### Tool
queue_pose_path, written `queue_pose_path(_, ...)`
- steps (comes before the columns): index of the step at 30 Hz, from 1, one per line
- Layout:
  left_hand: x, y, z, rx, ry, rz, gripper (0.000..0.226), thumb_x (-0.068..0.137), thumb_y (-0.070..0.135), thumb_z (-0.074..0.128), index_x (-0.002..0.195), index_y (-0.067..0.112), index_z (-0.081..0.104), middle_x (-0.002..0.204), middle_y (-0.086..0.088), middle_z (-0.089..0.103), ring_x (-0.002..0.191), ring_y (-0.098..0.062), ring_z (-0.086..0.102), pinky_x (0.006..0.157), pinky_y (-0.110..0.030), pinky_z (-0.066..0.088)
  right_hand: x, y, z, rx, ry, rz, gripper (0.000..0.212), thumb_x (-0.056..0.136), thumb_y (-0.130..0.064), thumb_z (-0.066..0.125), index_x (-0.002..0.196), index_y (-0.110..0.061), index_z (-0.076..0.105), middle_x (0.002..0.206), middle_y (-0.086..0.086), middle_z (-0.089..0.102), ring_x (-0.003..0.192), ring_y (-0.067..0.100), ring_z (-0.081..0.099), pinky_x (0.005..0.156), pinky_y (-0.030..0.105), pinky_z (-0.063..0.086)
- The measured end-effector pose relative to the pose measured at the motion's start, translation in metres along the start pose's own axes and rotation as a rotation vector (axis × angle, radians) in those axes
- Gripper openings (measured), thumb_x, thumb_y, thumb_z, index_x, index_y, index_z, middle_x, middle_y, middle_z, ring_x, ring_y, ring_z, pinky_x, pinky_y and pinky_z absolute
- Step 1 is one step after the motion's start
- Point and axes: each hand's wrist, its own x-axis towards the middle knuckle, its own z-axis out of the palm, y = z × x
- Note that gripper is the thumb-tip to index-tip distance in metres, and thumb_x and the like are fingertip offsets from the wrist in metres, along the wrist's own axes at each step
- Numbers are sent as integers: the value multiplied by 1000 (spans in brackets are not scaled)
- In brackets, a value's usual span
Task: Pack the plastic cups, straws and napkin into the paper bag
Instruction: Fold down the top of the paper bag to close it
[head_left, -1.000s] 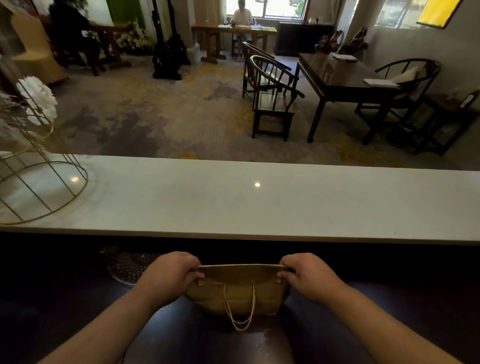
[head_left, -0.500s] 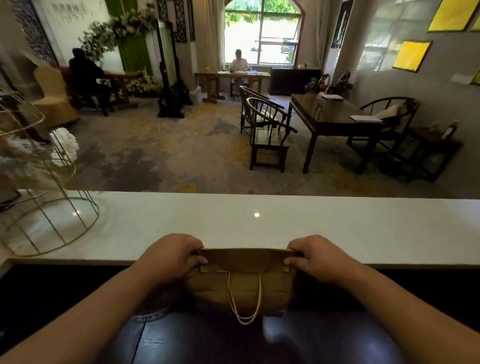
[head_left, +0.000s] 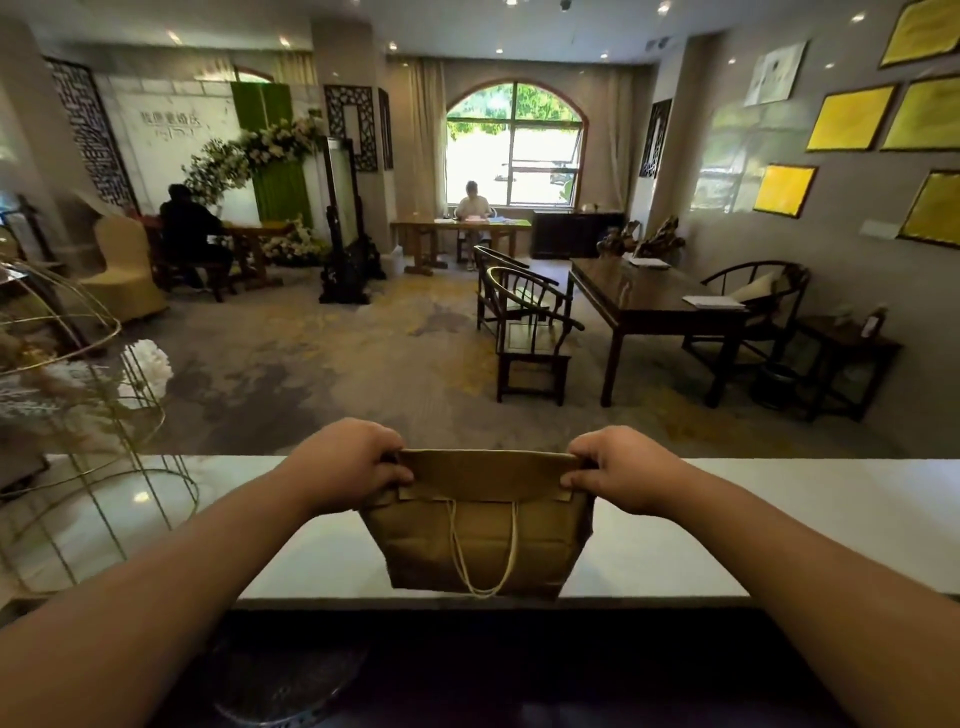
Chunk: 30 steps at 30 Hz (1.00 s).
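Both hands hold the bag by its folded top edge: the left hand pinches the left corner and the right hand the right corner, each grip closed tight on the paper with the thumb towards the wearer and the fingers curled over the far side. The bag hangs upright between them, in front of the white tabletop; whether its base touches that surface or hangs clear of it cannot be told. Its top is folded shut and the cord handle dangles down the near face. No cups, straws or napkin show anywhere around the bag, so they are either inside it or out of view; with the mouth closed, the packing looks finished and the step in hand seems to be the last one, presenting or setting down the sealed bag. The next move likely calls for lowering it level onto the tabletop, base flat, then letting go of both corners together so it stays standing.
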Motion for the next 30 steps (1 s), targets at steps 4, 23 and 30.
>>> queue_pose_path(4,16,-2,-4,19,29,-7,23,95,40,68,76,34,57,78,8,61,76,-13,59,62,-27,40,15,2,-6,10,38,-1,9,98,-28,69,90,-28,71,85,-4,69,81,12,65,68,24,50)
queue_pose_path(23,62,-19,23,31,23,-48,20,98,41,64,100,23,73,85,6,66,81,-14,63,69,-26,45,75,22,8,-44,37,22,7,99,-28,68,92,-29,71,85,-6,68,81,13,66,73,27,57)
queue_pose_path(30,71,-24,32,33,20,-51,15,98,41,65,88,29,66,80,7,63,76,-11,61,65,-25,47,87,30,15,-63,30,31,6,99,-29,68,96,-26,73,86,-5,69,82,14,66,76,30,58)
